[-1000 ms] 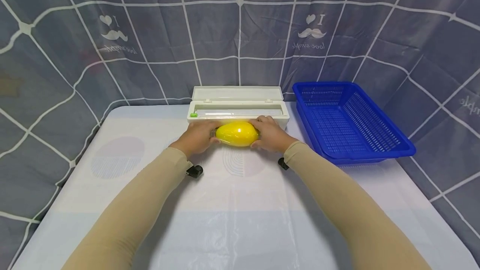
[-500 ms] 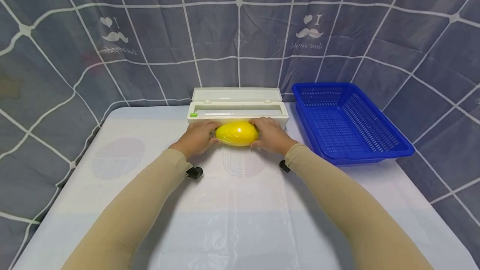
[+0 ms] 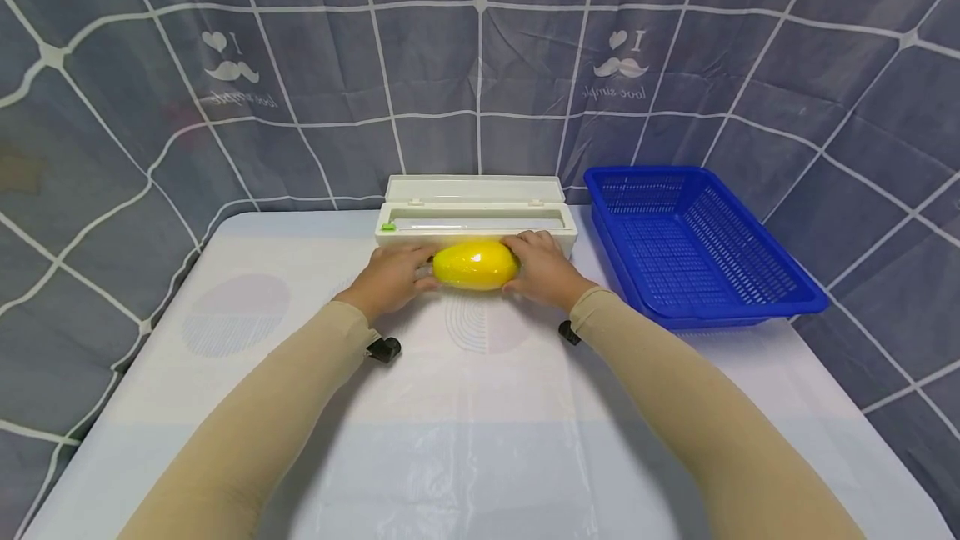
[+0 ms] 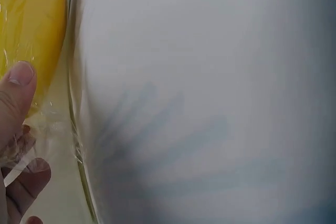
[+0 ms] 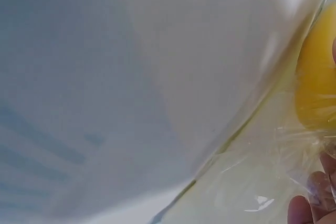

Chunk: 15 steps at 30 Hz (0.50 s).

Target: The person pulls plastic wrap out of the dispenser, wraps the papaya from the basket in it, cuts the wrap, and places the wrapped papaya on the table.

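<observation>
A glossy yellow, mango-shaped fruit, wrapped in clear cling film, lies lengthwise between both hands in front of a white cling film dispenser. My left hand holds its left end. In the left wrist view the thumb lies against the wrapped fruit, with gathered film near the fingers. My right hand grips the opposite end. The right wrist view shows its fingertips by crumpled film below the fruit; most of that hand is out of that view.
The dispenser's lid stands raised, and a green slider sits at the left of its slot. To the right is a blue perforated basket. A white patterned cloth covers the table; grey checked curtains surround it.
My left hand has shifted slightly left, so a bit more clear film shows at the fruit's left end. The right hand stays nearly in place.
</observation>
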Available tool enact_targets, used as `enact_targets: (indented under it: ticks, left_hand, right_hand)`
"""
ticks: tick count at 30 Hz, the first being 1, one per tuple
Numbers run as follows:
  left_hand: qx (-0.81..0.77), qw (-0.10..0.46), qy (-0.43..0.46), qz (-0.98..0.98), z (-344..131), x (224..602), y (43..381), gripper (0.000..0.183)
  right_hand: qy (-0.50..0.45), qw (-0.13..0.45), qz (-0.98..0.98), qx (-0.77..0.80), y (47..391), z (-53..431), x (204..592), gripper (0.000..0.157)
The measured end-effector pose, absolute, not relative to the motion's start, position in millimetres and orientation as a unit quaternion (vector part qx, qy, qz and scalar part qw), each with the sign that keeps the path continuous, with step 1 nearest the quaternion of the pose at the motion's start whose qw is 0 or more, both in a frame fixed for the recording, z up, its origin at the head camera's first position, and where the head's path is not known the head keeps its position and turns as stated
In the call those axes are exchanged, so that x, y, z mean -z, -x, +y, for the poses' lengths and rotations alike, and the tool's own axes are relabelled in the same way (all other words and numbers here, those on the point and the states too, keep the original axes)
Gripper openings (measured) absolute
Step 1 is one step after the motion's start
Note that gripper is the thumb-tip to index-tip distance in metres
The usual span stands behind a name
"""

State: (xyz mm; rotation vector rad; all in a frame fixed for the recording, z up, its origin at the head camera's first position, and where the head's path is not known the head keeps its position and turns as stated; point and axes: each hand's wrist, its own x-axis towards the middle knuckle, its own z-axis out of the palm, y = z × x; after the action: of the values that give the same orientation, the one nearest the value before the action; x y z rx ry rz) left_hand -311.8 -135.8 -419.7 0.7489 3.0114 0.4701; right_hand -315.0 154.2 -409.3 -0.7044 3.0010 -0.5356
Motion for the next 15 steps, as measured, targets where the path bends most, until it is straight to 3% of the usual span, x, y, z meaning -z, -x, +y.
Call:
enact_targets:
  ticks: [9,15]
  left_hand:
    - [-0.176,0.002,-0.223,0.959,-140.9,422.6,311.0,0.064]
    - [-0.169,0.004,-0.218,0.961,-140.8,424.2,309.5,0.067]
  right_hand:
    - [0.235,0.006,0.958,0.164,314.6,156.1,413.8,0.078]
    - [0.239,0.005,0.958,0.16,314.3,157.7,414.5,0.079]
